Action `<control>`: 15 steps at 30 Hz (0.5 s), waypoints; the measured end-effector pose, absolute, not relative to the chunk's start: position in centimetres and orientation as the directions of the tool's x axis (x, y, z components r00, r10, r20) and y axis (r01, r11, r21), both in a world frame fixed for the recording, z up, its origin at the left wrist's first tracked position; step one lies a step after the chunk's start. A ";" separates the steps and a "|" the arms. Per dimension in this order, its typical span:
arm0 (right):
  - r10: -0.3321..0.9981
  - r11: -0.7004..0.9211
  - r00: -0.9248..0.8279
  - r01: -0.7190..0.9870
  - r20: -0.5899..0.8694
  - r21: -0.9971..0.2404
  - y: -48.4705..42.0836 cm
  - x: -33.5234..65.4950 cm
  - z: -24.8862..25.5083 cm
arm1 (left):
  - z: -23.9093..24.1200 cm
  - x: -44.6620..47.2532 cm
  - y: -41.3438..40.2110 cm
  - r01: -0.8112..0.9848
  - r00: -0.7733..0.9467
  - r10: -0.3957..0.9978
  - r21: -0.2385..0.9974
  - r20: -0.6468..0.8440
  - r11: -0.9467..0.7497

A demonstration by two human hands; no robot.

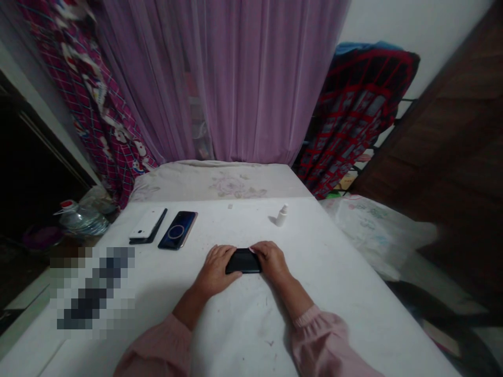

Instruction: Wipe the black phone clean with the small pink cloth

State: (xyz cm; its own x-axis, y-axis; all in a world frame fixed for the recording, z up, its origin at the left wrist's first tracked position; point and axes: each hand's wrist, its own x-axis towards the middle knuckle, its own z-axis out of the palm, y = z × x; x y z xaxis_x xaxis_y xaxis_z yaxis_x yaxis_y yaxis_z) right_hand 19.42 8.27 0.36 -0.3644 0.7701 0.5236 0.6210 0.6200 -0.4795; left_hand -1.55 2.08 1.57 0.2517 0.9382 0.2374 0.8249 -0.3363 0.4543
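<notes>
A black phone (243, 261) lies flat on the white table (322, 293) in front of me. My left hand (217, 268) grips its left end with curled fingers. My right hand (270, 259) holds its right end, fingers bent over the top edge. Both arms wear pink sleeves. Further left on the table lie a dark blue phone (178, 229) with a ring on its screen and a white phone (146, 224) resting on a dark one. A small white bottle (282, 215) stands upright behind my right hand.
A purple curtain (231, 78) hangs behind the table, above a pale cushion (220, 180). A red checked cloth (353, 115) hangs at right, a patterned pink one at left. A plastic water bottle (82, 217) lies left of the table. A blurred patch covers the table's left front.
</notes>
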 end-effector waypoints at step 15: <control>0.731 0.663 -0.343 0.561 0.590 -0.496 5.3 20.1 0.0 | 1.5 -1.2 1.7 0.816 0.234 0.925 0.457 0.299 -0.355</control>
